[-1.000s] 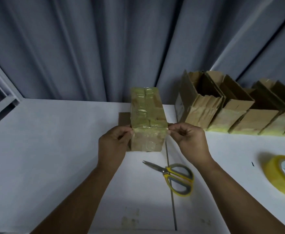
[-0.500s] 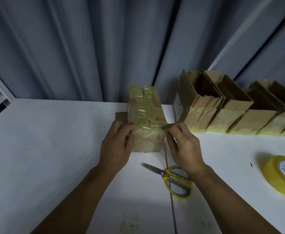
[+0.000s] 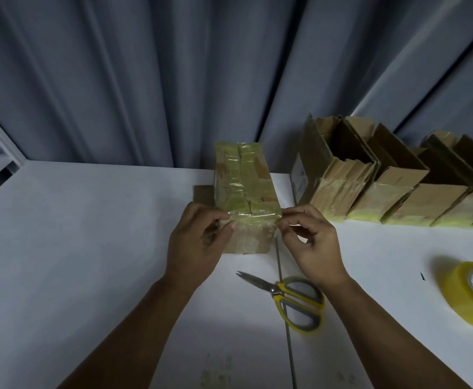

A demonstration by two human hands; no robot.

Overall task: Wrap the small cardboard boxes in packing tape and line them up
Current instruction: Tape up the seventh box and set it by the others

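Nearest, on the white counter [image 3: 70, 262], lie yellow-handled scissors [image 3: 278, 291], closed, blades pointing left, handles across a thin seam [image 3: 286, 332] in the surface. Far to the right, at the picture's edge, a roll of yellowish packing tape [image 3: 458, 293] rests on the counter, well apart from the scissors.

Beyond the scissors both hands meet a small taped cardboard box [image 3: 243, 186] that stands on the counter near its middle. The left hand [image 3: 196, 242] has its fingers curled, thumb and forefinger pinching at the box's near left top corner. The right hand [image 3: 311, 242] pinches at the near right top corner, its other fingers loosely bent. Between the two pinches a glossy strip of tape [image 3: 253, 216] runs along the box's near top edge.

Farther right, a row of cardboard boxes [image 3: 398, 197] stands side by side, tops open, lower parts wrapped in tape; the leftmost is near the held box, not touching. Behind hangs a grey pleated curtain [image 3: 173, 80].
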